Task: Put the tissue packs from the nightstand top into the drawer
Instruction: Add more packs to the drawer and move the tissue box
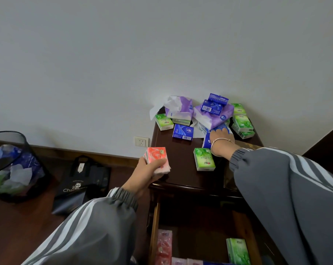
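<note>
Left hand (145,175) grips red tissue pack (157,157) off nightstand's (181,155) left edge; right hand (220,136) covers blue pack (206,141), grip unclear; green pack (204,159) beside.

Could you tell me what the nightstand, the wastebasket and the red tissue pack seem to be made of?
Nightstand: dark wood, glossy varnish, judging by its sheen.
Wastebasket: probably black metal mesh; contents show through.
Red tissue pack: thin shiny plastic wrap, likely over soft paper.

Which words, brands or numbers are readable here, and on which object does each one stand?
"Cha", following letters blurred: black bag on the floor.
Print on blue pack, green pack, red pack: too blurred to read.
</note>
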The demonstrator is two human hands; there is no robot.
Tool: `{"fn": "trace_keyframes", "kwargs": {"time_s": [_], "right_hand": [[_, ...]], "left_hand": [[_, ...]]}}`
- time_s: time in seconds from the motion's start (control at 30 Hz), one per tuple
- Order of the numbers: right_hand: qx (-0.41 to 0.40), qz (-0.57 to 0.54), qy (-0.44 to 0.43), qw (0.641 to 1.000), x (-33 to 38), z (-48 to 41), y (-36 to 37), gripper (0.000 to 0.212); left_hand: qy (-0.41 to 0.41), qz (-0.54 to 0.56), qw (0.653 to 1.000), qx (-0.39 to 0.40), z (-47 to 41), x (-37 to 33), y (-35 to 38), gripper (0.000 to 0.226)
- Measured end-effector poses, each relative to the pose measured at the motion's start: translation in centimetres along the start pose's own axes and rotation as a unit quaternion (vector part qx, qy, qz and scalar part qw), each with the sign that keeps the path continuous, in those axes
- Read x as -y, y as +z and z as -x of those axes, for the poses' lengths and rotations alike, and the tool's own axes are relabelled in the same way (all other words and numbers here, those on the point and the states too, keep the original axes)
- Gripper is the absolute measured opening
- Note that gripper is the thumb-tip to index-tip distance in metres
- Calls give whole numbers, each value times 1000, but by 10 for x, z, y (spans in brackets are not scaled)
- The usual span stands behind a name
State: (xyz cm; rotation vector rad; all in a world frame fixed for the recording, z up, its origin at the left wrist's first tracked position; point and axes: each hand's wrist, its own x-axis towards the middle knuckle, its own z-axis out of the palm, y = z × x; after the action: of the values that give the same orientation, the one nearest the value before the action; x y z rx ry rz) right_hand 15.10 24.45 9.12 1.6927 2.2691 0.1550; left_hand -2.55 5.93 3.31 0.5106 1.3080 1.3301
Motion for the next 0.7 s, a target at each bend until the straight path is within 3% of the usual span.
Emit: {"fn": "trace_keyframes", "kwargs": {"time_s": [0.13, 0.27, 0.37, 0.53, 0.7], "right_hand": [[-67, -44, 29, 996, -3, 4, -16, 66], [-127, -150, -128, 972, 15, 4, -34, 69], [-124, -119, -199, 965, 41, -5, -37, 67], [-42, -99, -195, 975, 61, -27, -18, 72], [-83, -154, -191, 966, 60, -37, -13, 68]], "left_hand": [[0, -13, 1000, 0, -1, 2, -1, 64], [7, -11, 1000, 2, -2, 3, -3, 62], [7, 3, 1000, 1, -2, 5, -2, 61], [3, 13, 1000, 5, -2, 4, -2, 64], [8, 10, 1000, -7, -1, 7, -2, 64]]}}
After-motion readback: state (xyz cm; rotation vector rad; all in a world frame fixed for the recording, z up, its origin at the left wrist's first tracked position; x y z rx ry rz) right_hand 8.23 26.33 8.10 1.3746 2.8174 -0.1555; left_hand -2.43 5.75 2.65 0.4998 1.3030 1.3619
